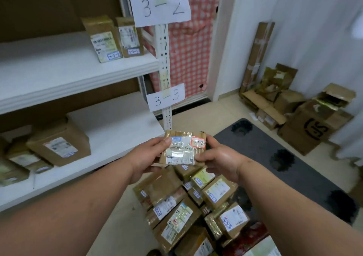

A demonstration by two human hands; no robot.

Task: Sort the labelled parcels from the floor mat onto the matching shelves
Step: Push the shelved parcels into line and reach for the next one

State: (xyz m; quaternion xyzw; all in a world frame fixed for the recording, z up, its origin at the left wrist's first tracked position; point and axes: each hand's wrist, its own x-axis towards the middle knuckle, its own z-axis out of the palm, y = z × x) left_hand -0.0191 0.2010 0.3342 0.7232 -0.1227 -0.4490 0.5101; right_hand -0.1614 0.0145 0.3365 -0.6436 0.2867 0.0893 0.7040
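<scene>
From the head camera we are holding a small taped parcel (183, 149) up in front of us, above the floor pile. Our left hand (149, 153) is gripping its left edge with the thumb on top, and our right hand (220, 157) is gripping its right edge. A red-bordered sticker (198, 142) on the parcel is reading "3-1-8", as far as we can tell; the printed shipping label below it is too blurred to read.

On the shelf post, paper signs are reading "3-2" (161, 7) and "3-3" (167, 98). Two upright boxes (114, 37) are standing on the upper shelf (59, 67), one tagged "3-2-1". More boxes (59, 139) are sitting on the lower shelf (117, 130). Near us, labelled parcels (188, 206) are lying heaped on the dark floor mat (275, 153). Far right, opened cartons (306, 122) are piled against the wall.
</scene>
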